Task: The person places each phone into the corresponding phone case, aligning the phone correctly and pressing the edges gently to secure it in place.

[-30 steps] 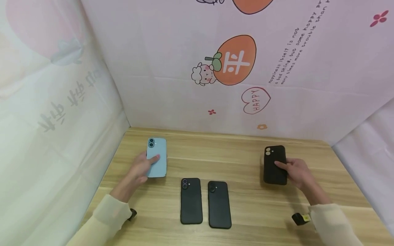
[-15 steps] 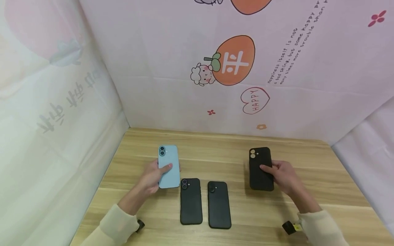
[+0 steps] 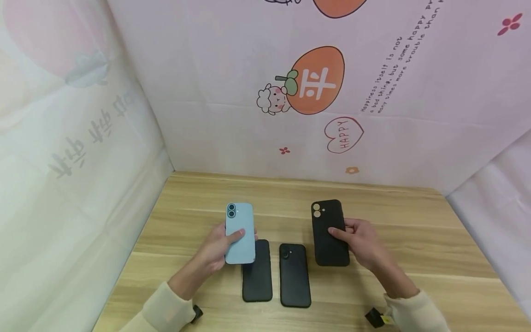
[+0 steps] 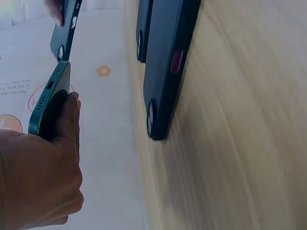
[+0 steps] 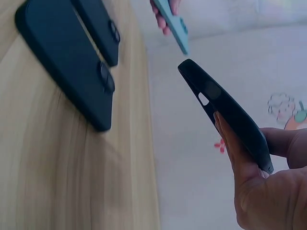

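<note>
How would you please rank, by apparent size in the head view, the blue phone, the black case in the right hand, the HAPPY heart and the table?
1. The table
2. The black case and the blue phone: nearly alike; nearness to the camera leaves their order unsure
3. The HAPPY heart

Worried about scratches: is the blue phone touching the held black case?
Apart: the head view shows bare table between the blue phone and held black case.

Smartphone (image 3: 247, 243) was light blue, phone case (image 3: 325, 242) black, left table phone (image 3: 257, 285) and right table phone (image 3: 296, 279) black, sleeves (image 3: 168, 306) cream, tabletop (image 3: 419, 240) tan with wood grain, backdrop (image 3: 215, 129) pinkish white with orange fruit (image 3: 317, 80) and red heart (image 3: 344, 133) prints.
</note>
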`<state>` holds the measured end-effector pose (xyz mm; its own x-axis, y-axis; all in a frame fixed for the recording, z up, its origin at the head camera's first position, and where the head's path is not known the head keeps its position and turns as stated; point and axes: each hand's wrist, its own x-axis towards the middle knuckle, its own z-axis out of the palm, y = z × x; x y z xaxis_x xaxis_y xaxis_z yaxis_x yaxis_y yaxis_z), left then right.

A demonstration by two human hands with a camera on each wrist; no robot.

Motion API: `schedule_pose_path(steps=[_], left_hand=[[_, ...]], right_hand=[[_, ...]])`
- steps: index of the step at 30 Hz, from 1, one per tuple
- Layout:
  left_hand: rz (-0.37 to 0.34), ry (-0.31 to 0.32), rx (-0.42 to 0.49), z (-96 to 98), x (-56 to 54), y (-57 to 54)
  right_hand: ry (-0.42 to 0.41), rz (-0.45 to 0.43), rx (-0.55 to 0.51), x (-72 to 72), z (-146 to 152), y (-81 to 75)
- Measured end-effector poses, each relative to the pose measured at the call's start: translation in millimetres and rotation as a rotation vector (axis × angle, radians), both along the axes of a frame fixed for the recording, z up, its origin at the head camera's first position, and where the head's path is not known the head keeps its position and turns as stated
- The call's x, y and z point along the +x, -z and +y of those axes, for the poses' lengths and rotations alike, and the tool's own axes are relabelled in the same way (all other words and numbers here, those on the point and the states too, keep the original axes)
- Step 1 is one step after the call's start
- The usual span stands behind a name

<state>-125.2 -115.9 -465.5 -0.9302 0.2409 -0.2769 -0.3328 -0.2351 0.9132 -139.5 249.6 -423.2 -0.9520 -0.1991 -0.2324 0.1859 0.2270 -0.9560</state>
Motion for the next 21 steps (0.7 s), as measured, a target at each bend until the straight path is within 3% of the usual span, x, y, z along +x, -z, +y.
schedule_pose_path(steps=[9, 21], left_hand=[[0.002, 0.041, 0.037, 13.1, 10.0, -1.3], [-0.027, 0.052, 0.001, 24.8, 20.0, -5.4]], right_hand=[[-0.032, -0.020, -0.081, 9.0, -31.0, -4.7], [-0.097, -0.030, -0.202, 13.8, -65.8, -7.1]])
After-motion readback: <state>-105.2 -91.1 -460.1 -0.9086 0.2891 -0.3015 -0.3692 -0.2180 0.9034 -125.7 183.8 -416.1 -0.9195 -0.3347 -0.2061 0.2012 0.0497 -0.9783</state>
